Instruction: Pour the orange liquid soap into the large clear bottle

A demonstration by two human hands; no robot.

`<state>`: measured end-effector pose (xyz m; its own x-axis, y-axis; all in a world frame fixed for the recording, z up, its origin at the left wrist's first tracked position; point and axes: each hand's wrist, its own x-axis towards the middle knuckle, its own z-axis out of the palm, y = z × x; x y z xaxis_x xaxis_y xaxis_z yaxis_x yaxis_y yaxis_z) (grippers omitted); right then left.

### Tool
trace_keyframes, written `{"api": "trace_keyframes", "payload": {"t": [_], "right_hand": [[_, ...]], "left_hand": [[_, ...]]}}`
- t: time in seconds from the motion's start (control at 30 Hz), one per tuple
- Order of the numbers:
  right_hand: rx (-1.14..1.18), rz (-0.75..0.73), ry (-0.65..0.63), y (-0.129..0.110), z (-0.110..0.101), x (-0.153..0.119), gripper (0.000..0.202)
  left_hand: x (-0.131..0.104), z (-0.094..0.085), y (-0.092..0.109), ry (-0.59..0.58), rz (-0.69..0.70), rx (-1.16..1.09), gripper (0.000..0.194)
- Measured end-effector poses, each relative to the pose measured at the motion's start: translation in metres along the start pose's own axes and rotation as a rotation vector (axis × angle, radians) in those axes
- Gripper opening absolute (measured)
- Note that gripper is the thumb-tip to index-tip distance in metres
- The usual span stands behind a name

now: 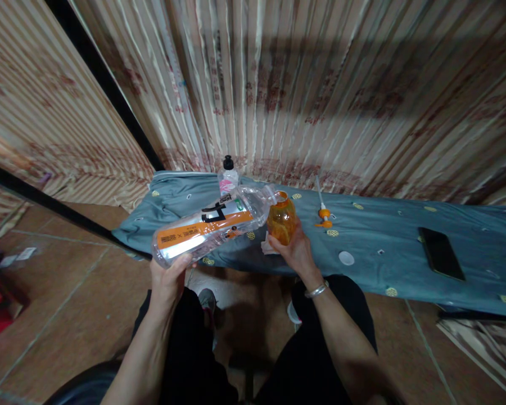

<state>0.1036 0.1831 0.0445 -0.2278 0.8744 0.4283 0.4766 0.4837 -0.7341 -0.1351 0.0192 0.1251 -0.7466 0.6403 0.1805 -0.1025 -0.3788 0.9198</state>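
My left hand (171,275) grips the base of a large clear plastic bottle (204,228) with an orange and silver label. The bottle is tilted, its neck pointing right at the mouth of an amber bottle (281,219). Around that rounded amber bottle my right hand (297,250) is closed, holding it a little tilted near the cloth. Whether liquid passes between the two I cannot tell. An orange pump top (324,214) with a clear tube lies to the right on the cloth. Something pale (269,246), perhaps paper, shows beneath the amber bottle.
A narrow bench (379,225) is covered in blue-green patterned cloth. On it are a small black-capped bottle (227,177), a white disc (346,258) and a black phone (441,253). Striped curtains (278,84) hang behind, and dark metal poles (105,84) stand at left.
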Motion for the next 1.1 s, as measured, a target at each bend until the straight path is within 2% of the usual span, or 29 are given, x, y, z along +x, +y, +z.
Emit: {"api": "trace_keyframes", "payload": {"t": [0.2, 0.7, 0.87, 1.1], "right_hand": [[0.022, -0.011, -0.007, -0.0027, -0.0001, 0.0001, 0.086], [-0.006, 0.004, -0.008, -0.0037, -0.0014, -0.0003, 0.088], [-0.007, 0.013, -0.005, -0.0029, -0.0008, -0.0005, 0.088], [0.004, 0.009, -0.018, -0.0052, -0.0022, 0.0, 0.089]], "left_hand": [[0.0, 0.0001, 0.0005, -0.028, 0.002, 0.024, 0.048], [-0.0012, 0.0023, 0.0038, 0.014, -0.002, 0.021, 0.044], [-0.0008, 0.0007, 0.0024, -0.025, 0.021, 0.033, 0.043], [-0.0016, 0.0021, 0.0031, 0.006, -0.009, 0.016, 0.043]]}}
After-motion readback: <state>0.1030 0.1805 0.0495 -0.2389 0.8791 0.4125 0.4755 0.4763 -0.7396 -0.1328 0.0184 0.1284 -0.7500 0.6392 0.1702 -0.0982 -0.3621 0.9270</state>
